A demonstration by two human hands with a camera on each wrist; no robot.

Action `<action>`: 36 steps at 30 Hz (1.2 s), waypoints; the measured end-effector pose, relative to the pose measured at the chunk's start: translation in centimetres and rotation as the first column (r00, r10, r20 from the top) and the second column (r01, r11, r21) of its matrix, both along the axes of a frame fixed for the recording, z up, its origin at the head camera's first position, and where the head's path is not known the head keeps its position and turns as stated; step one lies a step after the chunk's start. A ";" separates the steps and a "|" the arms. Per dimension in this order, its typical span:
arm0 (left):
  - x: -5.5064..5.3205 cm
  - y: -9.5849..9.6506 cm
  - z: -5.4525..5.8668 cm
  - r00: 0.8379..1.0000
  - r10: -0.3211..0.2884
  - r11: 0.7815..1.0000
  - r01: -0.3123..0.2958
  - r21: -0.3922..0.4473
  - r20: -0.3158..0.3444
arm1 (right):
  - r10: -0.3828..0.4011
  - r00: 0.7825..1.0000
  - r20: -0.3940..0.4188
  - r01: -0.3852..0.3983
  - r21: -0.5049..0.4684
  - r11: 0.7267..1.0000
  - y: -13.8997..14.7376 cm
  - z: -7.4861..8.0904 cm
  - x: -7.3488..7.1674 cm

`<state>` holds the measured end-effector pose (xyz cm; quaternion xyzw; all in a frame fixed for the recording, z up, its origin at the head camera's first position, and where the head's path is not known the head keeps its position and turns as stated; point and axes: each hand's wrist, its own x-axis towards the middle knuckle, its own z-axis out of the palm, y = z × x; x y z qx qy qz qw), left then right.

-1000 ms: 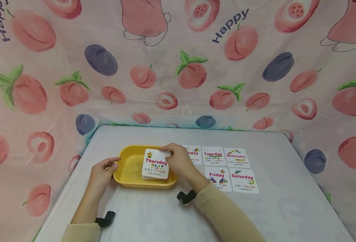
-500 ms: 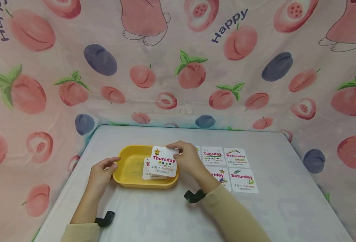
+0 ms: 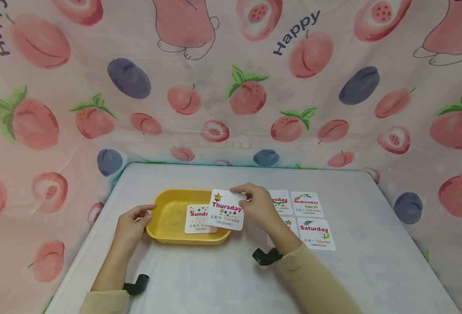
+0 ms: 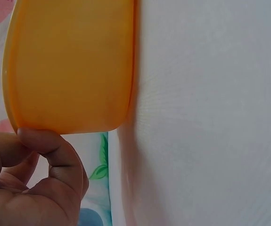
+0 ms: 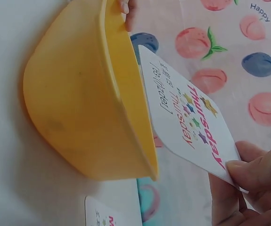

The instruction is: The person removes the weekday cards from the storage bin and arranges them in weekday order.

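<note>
My right hand (image 3: 259, 208) pinches the Thursday card (image 3: 226, 214) by its right edge, thumb and fingers on either side. The card is held above the right rim of a yellow plastic tray (image 3: 166, 220). In the right wrist view the card (image 5: 182, 117) is tilted beside the tray wall (image 5: 74, 94). A Sunday card (image 3: 198, 222) lies inside the tray, partly covered by the Thursday card in the head view. At the tray's left end, my left hand (image 3: 130, 229) pinches the rim; in the left wrist view, thumb and finger (image 4: 43, 141) meet at it.
Right of the tray lie two rows of day cards: Wednesday (image 3: 307, 205), Saturday (image 3: 316, 234), and Tuesday (image 3: 283, 201) and Friday partly behind my right hand. A Monday card (image 5: 104, 214) shows in the right wrist view. A fruit-print cloth (image 3: 231, 96) stands behind the white table (image 3: 199, 279).
My right hand has lifted the Thursday card off the Sunday card and carried it rightward over the tray's rim, uncovering the Sunday card. My left hand has stayed at the tray.
</note>
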<state>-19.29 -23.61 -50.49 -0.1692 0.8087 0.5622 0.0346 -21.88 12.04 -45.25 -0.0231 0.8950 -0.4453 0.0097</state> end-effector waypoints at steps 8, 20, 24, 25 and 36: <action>0.1 -0.1 -0.2 1.000 0.003 1.000 -0.003 0.003 -0.006 | 0.001 1.000 -0.005 -0.001 0.016 1.000 2.0 -0.4 0.4; 0.1 -0.1 -0.2 1.000 -0.007 1.000 0.007 0.002 -0.006 | -0.029 0.999 0.023 0.028 0.029 0.999 5.2 -1.8 0.8; 0.1 -0.1 -0.2 1.000 -0.006 1.000 0.006 0.001 -0.008 | -0.034 0.998 0.057 0.033 0.015 0.999 5.9 -2.1 1.1; 0.1 -0.1 -0.1 1.000 -0.005 1.000 0.005 0.000 -0.007 | -0.035 0.997 0.066 0.035 0.013 0.999 6.1 -2.1 1.2; -0.1 -0.2 -0.2 1.000 -0.011 1.000 0.011 0.000 -0.014 | -0.012 0.995 0.100 0.009 0.036 0.999 7.1 -3.6 1.4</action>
